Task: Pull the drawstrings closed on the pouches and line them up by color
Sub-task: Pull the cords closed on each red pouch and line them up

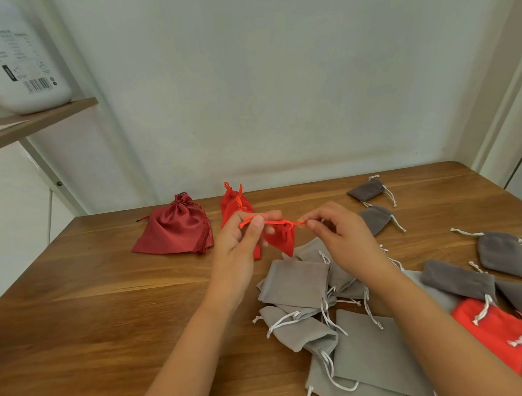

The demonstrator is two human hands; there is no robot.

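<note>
Two red pouches already sit cinched near the desk's far edge: a dark red satin pouch (175,227) toward the far left corner and a bright red pouch (235,204) just beside it.

One small red pouch (280,237) is in hand, held above the middle of the desk. Your left hand (240,237) pinches one end of its red drawstring (269,222) and your right hand (338,233) pinches the other, each grip closed on the cord, drawn taut between them. The mouth looks gathered, so this one seems nearly closed.

Three dark grey pouches (369,189) lie spaced out toward the far right corner, seemingly drawn shut.

Remaining, by my reckoning: a heap of light grey pouches (298,285) near the near edge, mouths flat and white cords loose; further dark grey ones at the right edge; one orange-red pouch (492,326) near the near right corner. Roughly half the work looks left.
</note>
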